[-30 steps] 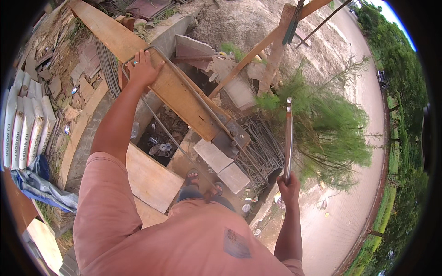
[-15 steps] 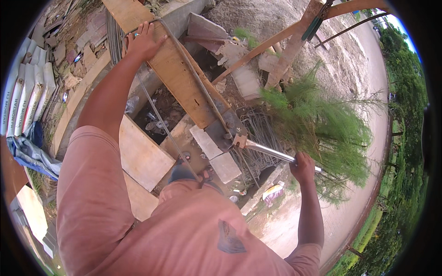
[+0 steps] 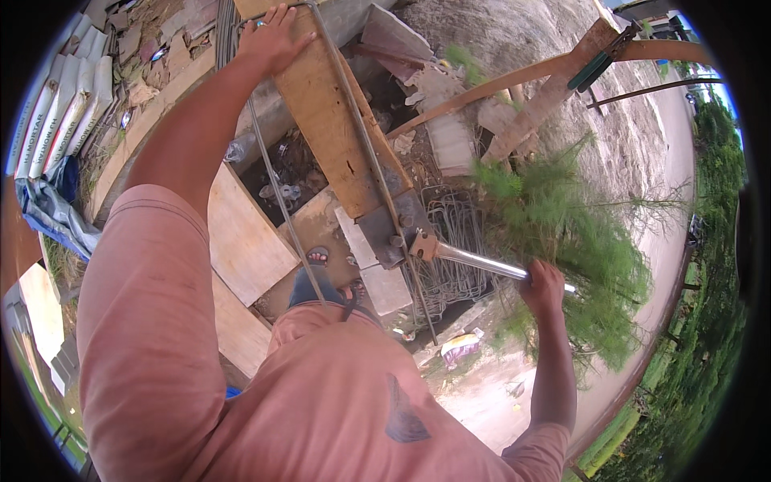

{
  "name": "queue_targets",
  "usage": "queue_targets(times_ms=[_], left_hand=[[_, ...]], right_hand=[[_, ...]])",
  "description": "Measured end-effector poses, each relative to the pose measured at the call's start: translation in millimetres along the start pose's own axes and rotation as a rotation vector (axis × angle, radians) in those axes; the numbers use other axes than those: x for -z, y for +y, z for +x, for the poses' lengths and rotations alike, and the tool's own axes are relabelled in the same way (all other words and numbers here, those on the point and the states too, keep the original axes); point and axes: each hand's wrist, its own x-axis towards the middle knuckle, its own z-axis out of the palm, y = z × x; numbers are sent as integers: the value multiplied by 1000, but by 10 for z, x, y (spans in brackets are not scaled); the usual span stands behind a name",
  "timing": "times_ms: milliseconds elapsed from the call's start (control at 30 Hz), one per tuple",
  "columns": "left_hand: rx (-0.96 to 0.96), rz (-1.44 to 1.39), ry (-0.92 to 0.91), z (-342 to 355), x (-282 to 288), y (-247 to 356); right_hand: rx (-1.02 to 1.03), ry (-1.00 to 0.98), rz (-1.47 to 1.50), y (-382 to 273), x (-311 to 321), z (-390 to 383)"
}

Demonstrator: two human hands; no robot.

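My left hand (image 3: 273, 44) is open, its fingers spread flat over a bent steel rod (image 3: 361, 132) on a long orange wooden plank (image 3: 317, 112) at the upper middle. The plank's near end carries a dark metal plate (image 3: 373, 233) with short pins, along which the rod runs. My right hand (image 3: 544, 283) is closed on the silver handle of a long bending tool (image 3: 474, 259), held nearly horizontal. The tool's notched head is at the plate, beside the rod; whether it grips the rod, I cannot tell. A pile of bent wire stirrups (image 3: 458, 221) lies under the tool.
Stacked white bags (image 3: 56, 120) and blue tarp (image 3: 52, 213) are at the left. Pale boards (image 3: 245, 241) and grey blocks (image 3: 385, 289) lie by my feet. A feathery green tree (image 3: 590, 265) stands on the right, crossed timbers (image 3: 514, 128) behind it, a pale path (image 3: 658, 161) beyond.
My right hand has swung the silver tool from upright down to nearly horizontal, its head now at the plate. My left hand stays on the plank and rod. The whole view has shifted somewhat.
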Motion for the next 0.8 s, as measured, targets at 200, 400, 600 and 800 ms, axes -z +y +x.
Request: queue_targets(times_ms=[200,400,600,800], left_hand=[[3,14,12,63,-74,-21],[-38,-255,-8,-55,231,14],[-20,-293,-90,-99,333,23],[-31,-251,-100,-96,343,38]], right_hand=[[18,2,55,-42,121,49],[-69,-131,-16,26,80,-46],[104,200,56,-145,206,110],[110,199,-47,-20,41,126]])
